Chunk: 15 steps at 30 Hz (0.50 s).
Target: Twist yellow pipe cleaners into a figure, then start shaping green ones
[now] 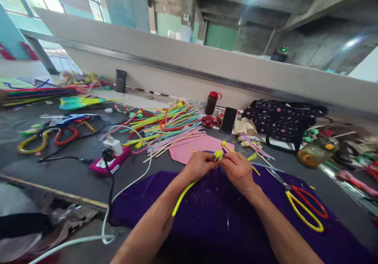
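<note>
Yellow pipe cleaner (183, 197) runs from under the left wrist up to a small yellow-and-blue knot (218, 155), held just above the far edge of the purple cloth (206, 224), with the pink sheet (191, 147) just beyond. Left hand (199, 165) and right hand (239, 171) are together, fingertips of both pinched on the knot, thumbs nearly touching. Step looks like twisting or wrapping the end at the knot; exact finger placement is hidden by the knuckles. Judgement: more winding calls for one hand pinning the knot while the other turns the free end, since the long stem hangs loose and could swing. Scissors (307, 209) with red and yellow handles lie on the cloth to the right, apart from the hands. Loose pile of coloured stems (168, 126) sits behind the pink sheet, phone (228, 120) and dark bottle (211, 102) farther back. White cable (132, 181) curves along the left.
</note>
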{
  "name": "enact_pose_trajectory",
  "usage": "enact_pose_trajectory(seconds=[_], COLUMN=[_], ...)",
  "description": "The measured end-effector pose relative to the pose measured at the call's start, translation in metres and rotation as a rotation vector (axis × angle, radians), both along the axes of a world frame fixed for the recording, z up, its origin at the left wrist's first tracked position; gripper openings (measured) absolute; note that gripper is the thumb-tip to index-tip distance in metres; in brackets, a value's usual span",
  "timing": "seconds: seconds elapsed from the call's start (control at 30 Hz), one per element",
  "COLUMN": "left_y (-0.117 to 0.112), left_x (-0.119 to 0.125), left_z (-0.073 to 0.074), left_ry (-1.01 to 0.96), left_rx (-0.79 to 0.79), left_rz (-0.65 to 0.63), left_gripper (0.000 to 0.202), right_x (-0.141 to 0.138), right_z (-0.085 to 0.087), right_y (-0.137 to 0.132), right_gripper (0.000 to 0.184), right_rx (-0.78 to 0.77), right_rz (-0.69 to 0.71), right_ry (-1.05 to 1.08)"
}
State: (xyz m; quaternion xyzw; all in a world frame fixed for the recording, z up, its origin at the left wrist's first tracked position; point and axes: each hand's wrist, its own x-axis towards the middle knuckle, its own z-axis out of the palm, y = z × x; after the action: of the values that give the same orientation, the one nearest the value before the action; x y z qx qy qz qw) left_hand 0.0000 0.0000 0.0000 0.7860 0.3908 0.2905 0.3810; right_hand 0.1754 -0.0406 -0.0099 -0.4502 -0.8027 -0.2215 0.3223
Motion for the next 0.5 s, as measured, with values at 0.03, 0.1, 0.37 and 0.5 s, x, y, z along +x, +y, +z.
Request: enact_pose_trajectory(seconds=[0.03,0.1,0.37,0.5], left_y=[0.0,0.001,-0.002,-0.008], left_x=[0.0,0.001,0.002,0.003], left_z=[-0.001,-0.003,0.0,0.004], left_ry=[0.006,0.013,0.091,0.082], left_rx=[0.004,0.008,0.032,-0.077], left_rz=[-0.008,-0.027,-0.15,-0.286], left_gripper=[0.019,0.018,0.015,0.011], right_x=[0.0,0.001,0.006,0.018], right_z=[-0.001,-0.003,0.013,0.022], right_y=[0.001,0.002,-0.001,-0.001], right_gripper=[0.01,0.012,0.02,0.019], right_rx=[0.0,-0.033,-0.569,-0.909], right_rz=[0.003,0.013,0.117,0.272], right_ry=[0.014,0.055,0.299,0.331])
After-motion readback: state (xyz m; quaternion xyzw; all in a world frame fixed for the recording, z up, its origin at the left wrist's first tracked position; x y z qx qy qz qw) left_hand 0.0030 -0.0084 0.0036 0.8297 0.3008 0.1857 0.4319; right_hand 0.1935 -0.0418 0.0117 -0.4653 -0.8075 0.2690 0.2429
